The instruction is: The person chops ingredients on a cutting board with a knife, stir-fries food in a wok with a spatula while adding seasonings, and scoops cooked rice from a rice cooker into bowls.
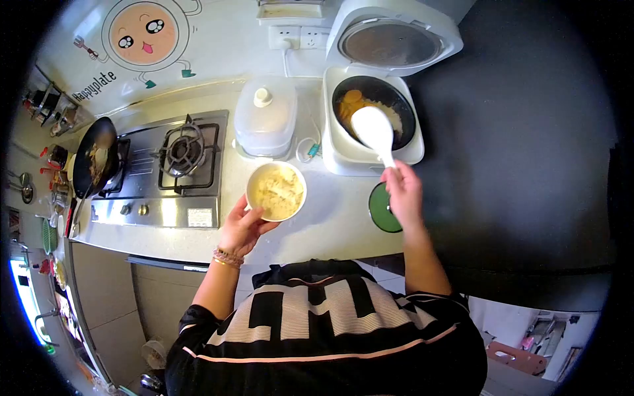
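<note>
My left hand (pixel 244 226) holds a white bowl (pixel 277 191) of yellowish rice by its lower left rim, above the counter. In my right hand (pixel 401 188) is the handle of a white rice paddle (pixel 374 131). The paddle's broad end is over the dark inner pot of the open rice cooker (pixel 335 153). Inside the pot, rice (pixel 391 116) and orange pieces (pixel 353 97) show around the paddle, which hides part of the contents. A round green item (pixel 382 210) lies on the counter beside my right wrist.
The cooker's raised lid (pixel 391 43) stands behind the pot. Left of the cooker is a lidded translucent container (pixel 265 117) with a cable beside it. Farther left are a gas stove (pixel 158 211) and a black pan (pixel 94 155). A dark surface (pixel 515 152) lies at right.
</note>
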`<state>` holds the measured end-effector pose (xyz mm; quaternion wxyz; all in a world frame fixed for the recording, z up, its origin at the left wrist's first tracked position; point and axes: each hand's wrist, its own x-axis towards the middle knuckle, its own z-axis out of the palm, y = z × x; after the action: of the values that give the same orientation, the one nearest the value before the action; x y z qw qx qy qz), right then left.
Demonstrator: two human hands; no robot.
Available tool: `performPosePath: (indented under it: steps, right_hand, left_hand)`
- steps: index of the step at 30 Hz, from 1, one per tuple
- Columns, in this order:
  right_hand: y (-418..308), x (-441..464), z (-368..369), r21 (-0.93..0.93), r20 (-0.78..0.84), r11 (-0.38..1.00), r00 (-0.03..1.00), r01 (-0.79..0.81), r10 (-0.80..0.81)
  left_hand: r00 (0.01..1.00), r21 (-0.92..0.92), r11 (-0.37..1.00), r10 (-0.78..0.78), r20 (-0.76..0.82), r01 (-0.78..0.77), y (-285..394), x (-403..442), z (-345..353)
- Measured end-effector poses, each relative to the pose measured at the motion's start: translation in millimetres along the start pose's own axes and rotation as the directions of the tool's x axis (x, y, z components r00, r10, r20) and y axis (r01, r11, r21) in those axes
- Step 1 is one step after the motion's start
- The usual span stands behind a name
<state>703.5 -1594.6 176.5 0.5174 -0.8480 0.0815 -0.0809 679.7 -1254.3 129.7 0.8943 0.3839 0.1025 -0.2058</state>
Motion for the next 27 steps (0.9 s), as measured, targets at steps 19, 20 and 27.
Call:
performPosePath:
  steps: [19,20,27]
  right_hand:
    - [-9.7,202.0,-53.9,-0.832,0.088,0.551,0.966,-0.063,0.243]
    - [-19.2,193.5,-44.6,-0.847,0.054,0.524,0.966,-0.089,0.251]
    - [1.6,158.8,-13.4,-0.909,0.034,0.418,0.997,-0.001,0.076]
  left_hand:
    - [0.999,0.060,0.998,-0.020,-0.028,0.022,-8.2,2.5,3.7]
    - [0.999,0.035,0.999,-0.029,-0.024,0.030,-7.1,2.7,4.8]
    - [0.998,-0.006,0.998,-0.070,0.008,0.070,1.8,12.7,19.8]
